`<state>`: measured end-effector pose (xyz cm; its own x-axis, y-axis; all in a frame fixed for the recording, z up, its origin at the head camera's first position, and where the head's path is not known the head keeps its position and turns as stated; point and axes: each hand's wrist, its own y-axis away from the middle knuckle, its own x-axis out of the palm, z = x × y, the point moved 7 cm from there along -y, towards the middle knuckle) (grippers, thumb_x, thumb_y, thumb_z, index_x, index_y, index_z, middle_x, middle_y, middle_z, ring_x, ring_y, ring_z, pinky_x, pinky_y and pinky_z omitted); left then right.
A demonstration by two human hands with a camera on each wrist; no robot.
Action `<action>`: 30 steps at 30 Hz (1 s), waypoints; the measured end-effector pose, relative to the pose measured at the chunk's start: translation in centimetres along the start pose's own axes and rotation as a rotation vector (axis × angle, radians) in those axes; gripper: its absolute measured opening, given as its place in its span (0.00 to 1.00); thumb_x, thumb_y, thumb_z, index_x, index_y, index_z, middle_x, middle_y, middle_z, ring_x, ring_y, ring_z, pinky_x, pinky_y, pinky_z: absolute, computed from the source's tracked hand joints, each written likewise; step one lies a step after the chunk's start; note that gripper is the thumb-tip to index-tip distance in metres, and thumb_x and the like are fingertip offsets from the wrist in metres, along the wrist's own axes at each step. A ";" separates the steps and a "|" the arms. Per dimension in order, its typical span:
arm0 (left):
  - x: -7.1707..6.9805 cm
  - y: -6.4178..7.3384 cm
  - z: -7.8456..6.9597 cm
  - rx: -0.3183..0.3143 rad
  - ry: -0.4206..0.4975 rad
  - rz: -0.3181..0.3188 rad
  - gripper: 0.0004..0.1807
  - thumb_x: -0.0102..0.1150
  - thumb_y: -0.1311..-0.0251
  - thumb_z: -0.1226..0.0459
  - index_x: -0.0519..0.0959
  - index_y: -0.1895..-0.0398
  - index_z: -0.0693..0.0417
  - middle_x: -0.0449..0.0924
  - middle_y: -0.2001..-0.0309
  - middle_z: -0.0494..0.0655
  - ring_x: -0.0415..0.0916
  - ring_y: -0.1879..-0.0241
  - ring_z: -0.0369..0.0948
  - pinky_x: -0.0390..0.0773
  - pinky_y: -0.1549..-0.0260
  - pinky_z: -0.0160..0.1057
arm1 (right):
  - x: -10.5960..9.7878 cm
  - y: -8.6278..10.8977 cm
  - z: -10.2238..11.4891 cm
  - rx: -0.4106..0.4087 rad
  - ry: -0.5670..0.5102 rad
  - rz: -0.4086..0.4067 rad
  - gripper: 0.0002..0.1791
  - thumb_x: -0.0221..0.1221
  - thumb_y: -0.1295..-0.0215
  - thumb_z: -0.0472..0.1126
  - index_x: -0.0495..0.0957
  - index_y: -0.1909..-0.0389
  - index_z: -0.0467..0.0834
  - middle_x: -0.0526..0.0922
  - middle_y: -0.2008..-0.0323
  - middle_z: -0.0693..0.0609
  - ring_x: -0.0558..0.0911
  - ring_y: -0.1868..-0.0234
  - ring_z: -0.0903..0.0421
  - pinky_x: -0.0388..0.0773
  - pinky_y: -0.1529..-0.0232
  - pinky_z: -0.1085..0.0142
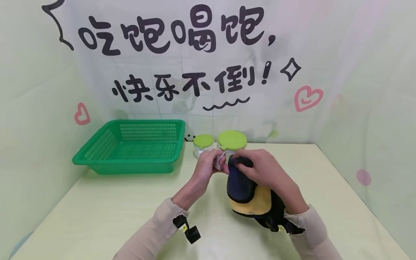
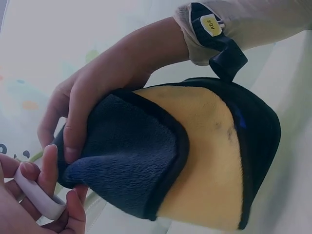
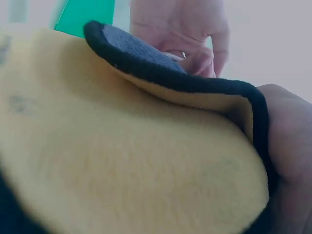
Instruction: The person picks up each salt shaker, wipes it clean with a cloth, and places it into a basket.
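My right hand [image 1: 264, 169] grips a thick cloth [image 1: 239, 186], navy on one side and yellow on the other, with black edging. It hangs folded from the fingers over the table, and its yellow face fills much of the right wrist view. Left of it, my left hand [image 1: 204, 167] holds a small white object [image 2: 40, 195] with a rounded end; I cannot tell its kind. The left fingertips lie right at the gripped end of the cloth. Just behind both hands stand two jars with green lids, a smaller one [image 1: 203, 140] and a larger one [image 1: 232, 139].
A green plastic basket [image 1: 130, 167] with slotted sides stands at the back left of the pale table [image 1: 107, 213]. Behind the table hangs a white printed sheet [image 1: 208, 119] with black lettering. Light cloth walls [image 1: 367, 119] border the sides.
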<state>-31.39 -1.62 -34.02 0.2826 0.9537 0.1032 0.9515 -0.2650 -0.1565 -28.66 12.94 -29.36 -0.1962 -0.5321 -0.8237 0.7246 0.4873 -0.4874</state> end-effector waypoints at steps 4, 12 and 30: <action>-0.4 0.0 -0.2 -0.020 0.005 -0.002 0.20 0.42 0.28 0.58 0.69 0.80 0.56 0.78 0.85 0.42 0.80 0.78 0.41 0.84 0.60 0.40 | 0.2 0.0 -0.1 0.001 -0.006 0.038 0.08 0.67 0.35 0.39 0.85 0.56 0.50 0.90 0.63 0.55 0.85 0.64 0.59 0.83 0.58 0.57; -1.1 0.1 -1.3 -0.008 0.044 -0.002 0.20 0.41 0.28 0.58 0.68 0.80 0.56 0.76 0.86 0.43 0.82 0.74 0.45 0.84 0.59 0.41 | 0.9 0.1 -0.3 -0.028 0.030 0.110 0.08 0.67 0.35 0.40 0.85 0.56 0.52 0.89 0.63 0.56 0.85 0.64 0.59 0.83 0.58 0.58; -0.7 0.0 -0.7 -0.051 0.084 0.006 0.20 0.40 0.28 0.59 0.69 0.81 0.55 0.76 0.85 0.43 0.83 0.76 0.42 0.86 0.56 0.44 | 0.1 0.2 0.0 -0.045 -0.036 0.029 0.08 0.68 0.34 0.40 0.84 0.55 0.52 0.89 0.63 0.59 0.85 0.63 0.63 0.83 0.58 0.60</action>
<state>-31.46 -2.37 -33.40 0.2959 0.9372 0.1846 0.9540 -0.2799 -0.1078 -28.58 12.96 -29.54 -0.1510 -0.5412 -0.8272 0.6992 0.5330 -0.4764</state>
